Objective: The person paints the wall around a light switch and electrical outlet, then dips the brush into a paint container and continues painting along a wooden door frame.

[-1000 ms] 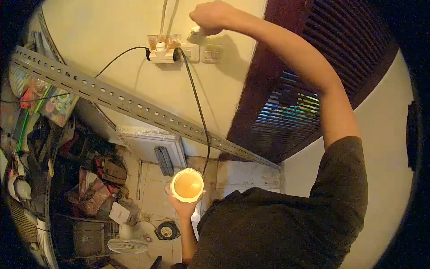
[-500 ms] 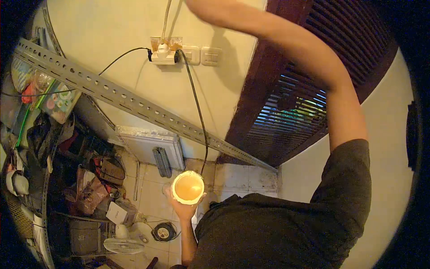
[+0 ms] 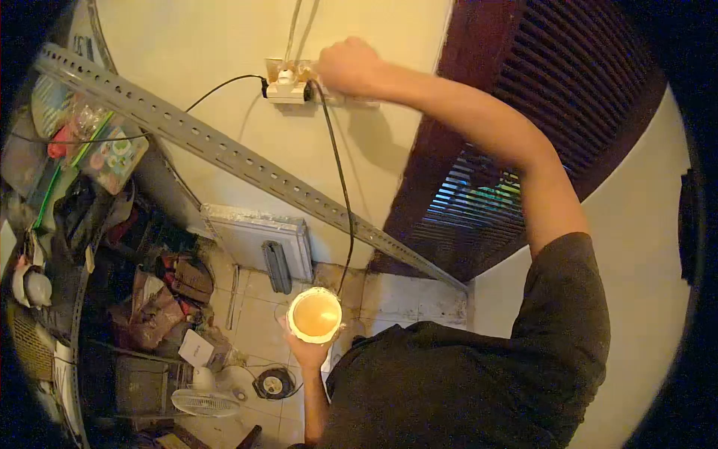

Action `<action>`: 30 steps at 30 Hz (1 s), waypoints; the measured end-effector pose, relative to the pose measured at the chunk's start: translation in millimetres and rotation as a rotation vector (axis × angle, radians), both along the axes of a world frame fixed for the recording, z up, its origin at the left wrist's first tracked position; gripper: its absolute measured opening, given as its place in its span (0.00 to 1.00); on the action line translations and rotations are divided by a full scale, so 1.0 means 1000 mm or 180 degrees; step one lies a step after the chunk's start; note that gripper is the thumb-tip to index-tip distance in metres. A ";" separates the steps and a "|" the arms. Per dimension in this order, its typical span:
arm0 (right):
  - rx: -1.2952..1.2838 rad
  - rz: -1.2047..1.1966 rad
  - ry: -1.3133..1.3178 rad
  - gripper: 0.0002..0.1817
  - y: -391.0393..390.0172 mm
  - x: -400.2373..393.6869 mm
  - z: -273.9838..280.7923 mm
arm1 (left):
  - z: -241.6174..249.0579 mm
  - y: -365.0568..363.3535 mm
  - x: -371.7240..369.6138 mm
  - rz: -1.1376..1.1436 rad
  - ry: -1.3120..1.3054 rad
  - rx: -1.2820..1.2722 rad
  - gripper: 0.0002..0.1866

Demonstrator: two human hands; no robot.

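Head view, from beside the worker. Left hand (image 3: 308, 353) low, in front of the torso, fingers wrapped round the outside of a round container (image 3: 313, 340). Container's open mouth faces up toward the camera; rim pale and ragged, inside a warm yellow-orange. What it holds, cannot make out.

Right hand (image 3: 350, 69) up at the pale wall (image 3: 187, 45), blurred, fingers curled in — whether they close on anything, cannot tell. Contact with the wall also unclear. Its forearm crosses in front of the dark louvred panel (image 3: 591, 82).

Key relation: container well below the right hand and a little to its left, mouth turned up. Left hand is on it; the right is well apart, with the slanting metal bar (image 3: 224, 153) crossing the view between them. Container's axis looks roughly in line with the camera's view.

Right hand is just beside a white socket adaptor (image 3: 288, 93) fixed at the wall; plugs in it, a dark cable (image 3: 336, 157) dropping from its right side toward the container.

Farther out: pale panel (image 3: 301, 247) leaning near the wall's foot, a long grey thing (image 3: 277, 267) against it. On or near the tiled floor, a desk fan (image 3: 206, 402) and a round cable reel (image 3: 271, 384) — close together, left of the torso.
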State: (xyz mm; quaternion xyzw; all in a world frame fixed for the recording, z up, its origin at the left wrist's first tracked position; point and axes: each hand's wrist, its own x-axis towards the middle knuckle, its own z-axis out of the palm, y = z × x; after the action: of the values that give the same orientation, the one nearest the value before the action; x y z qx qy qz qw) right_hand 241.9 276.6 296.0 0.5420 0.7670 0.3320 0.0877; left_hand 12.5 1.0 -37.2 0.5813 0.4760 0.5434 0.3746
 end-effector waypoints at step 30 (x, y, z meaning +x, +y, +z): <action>0.0329 -0.0419 0.0057 0.09 -0.022 0.045 -0.029 | 0.022 -0.014 -0.006 -0.0233 -0.0333 0.0040 0.46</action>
State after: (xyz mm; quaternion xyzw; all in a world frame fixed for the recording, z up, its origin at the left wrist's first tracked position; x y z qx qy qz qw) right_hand 287.2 255.0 266.5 0.5981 0.7123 0.3598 0.0743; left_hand 6.7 -13.4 -15.0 0.5714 0.4307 0.5620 0.4149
